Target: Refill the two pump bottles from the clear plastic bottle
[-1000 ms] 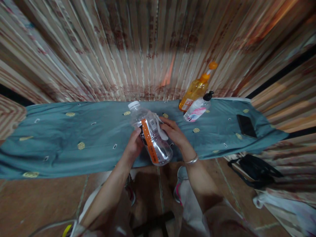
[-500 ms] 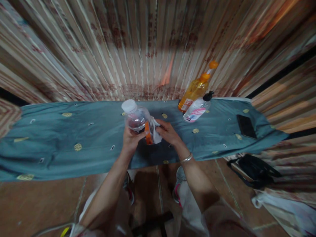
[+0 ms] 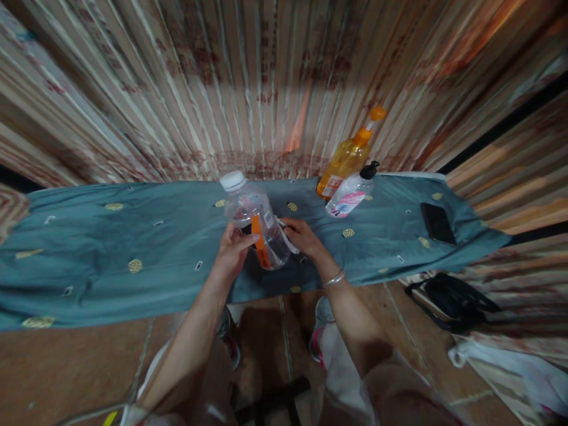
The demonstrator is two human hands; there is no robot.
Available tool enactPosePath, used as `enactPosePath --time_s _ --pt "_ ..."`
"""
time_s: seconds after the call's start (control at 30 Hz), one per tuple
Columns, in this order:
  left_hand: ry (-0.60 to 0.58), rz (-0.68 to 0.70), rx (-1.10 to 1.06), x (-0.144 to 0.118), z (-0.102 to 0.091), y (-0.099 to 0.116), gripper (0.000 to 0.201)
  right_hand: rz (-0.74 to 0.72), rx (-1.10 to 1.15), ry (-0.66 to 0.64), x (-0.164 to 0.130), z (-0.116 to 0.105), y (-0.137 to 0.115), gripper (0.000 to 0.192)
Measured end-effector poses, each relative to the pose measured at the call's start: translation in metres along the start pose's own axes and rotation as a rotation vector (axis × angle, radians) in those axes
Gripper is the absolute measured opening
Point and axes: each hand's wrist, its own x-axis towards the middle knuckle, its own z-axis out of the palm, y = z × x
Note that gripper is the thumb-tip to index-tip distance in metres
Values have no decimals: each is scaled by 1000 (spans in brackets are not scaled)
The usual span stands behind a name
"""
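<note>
A clear plastic bottle (image 3: 252,204) with a white cap and an orange label tilts over the cloth-covered table, its cap end toward the upper left. My left hand (image 3: 234,245) grips its left side, thumb lying across the label. On the bottle's right side, near the base, my right hand (image 3: 302,236) pinches a white cloth (image 3: 289,238), which is mostly hidden behind the bottle and my fingers. Beyond my right hand stand a pump bottle of amber liquid (image 3: 344,165) and a clear pump bottle (image 3: 350,195) with a black top and pink label.
A teal patterned cloth (image 3: 97,248) covers the long narrow table. Toward its right end lies a black phone (image 3: 438,223). Pleated curtains (image 3: 248,89) hang close behind. On the floor at the right are a black bag (image 3: 452,302) and a whitish cloth bag (image 3: 501,367).
The bottle has turned in my left hand, showing more of its label and base. The white cloth has moved from the front of the bottle to its right side, partly out of sight.
</note>
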Motion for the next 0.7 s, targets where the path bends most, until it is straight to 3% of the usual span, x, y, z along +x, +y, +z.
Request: enactPosePath --time_s 0.1,0.2,0.33,0.57,0.7 --pt "51 49 -11 3 -3 -1 54 -32 -29 -13 -6 6 -1 30" --pt "106 71 12 2 -3 -7 47 -138 6 53 -12 13 -16 33" --pt "84 45 35 -4 5 -11 46 -248 65 108 -11 15 -31 41" --pt "55 -45 -31 -7 3 3 43 11 240 -90 -8 -2 -9 26" --pt "125 3 -94 0 -7 18 40 86 281 -84 -10 -4 -8 21"
